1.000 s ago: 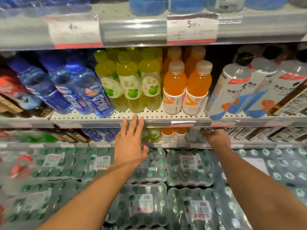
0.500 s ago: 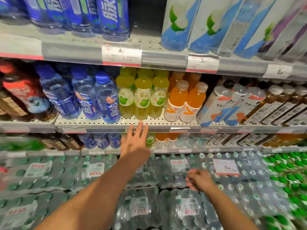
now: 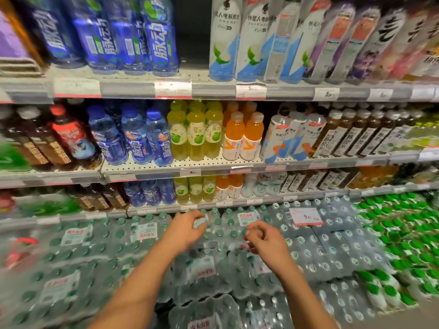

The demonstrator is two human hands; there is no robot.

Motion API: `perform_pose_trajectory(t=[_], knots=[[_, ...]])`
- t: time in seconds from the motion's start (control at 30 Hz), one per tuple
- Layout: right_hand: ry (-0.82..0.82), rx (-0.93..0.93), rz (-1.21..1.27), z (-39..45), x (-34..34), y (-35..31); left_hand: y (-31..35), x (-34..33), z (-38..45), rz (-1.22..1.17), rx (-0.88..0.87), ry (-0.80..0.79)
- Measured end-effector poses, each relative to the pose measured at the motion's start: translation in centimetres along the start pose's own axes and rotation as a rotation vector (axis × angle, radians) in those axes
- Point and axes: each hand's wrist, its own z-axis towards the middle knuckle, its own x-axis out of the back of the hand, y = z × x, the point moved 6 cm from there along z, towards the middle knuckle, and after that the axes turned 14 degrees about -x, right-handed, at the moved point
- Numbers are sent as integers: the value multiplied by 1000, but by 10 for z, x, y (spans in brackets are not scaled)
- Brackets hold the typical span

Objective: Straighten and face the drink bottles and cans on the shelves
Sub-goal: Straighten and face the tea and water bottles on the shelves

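Drink bottles stand in rows on three shelves. On the middle shelf [image 3: 213, 166] are blue bottles [image 3: 136, 136], yellow-green apple bottles [image 3: 196, 136], two orange bottles [image 3: 244, 138], white-and-blue bottles [image 3: 282, 138] and brown tea bottles [image 3: 346, 136]. The lower shelf [image 3: 225, 203] carries the same kinds. My left hand [image 3: 187, 230] hangs below the lower shelf, over the water packs, fingers loosely curled and holding nothing. My right hand [image 3: 264, 239] hovers beside it, also loosely curled and holding nothing. Neither hand touches a shelf bottle.
Shrink-wrapped packs of green-capped water [image 3: 209, 269] are stacked in front of the shelving, under my hands. A price card [image 3: 306, 216] stands among them. The top shelf holds tall blue bottles [image 3: 118, 36] and white bottles [image 3: 237, 39]. Green-topped packs [image 3: 403, 233] lie at the right.
My left hand dropped from the middle shelf's edge to below the lower shelf. My right hand drew back from the lower shelf. The view pulled back and tilted up.
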Motion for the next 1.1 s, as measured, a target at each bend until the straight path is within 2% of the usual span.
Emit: perform_pose_trajectory(t=[0.07,0.2,0.27,0.43,0.57,0.83,0.97,1.1], knots=[[17,76,-46,-18,0,-3,-1,-7,-32,2,3,-100],[20,204,-189,-54,-13,-14,-5,3,-94,54,51,-438],[28,278,-266,-69,-22,-27,-7,25,-116,85,103,-472],[-28,390,-439,-100,-42,-71,4,106,-147,180,84,-216],[-39,468,-478,-119,-49,-121,8,157,-170,177,39,-101],[-69,497,-618,-128,-126,-208,-56,226,-222,89,15,-75],[19,544,-487,-117,-176,-245,-112,284,-222,165,-32,2],[232,682,-507,-101,-207,-313,-144,347,-206,258,-126,108]])
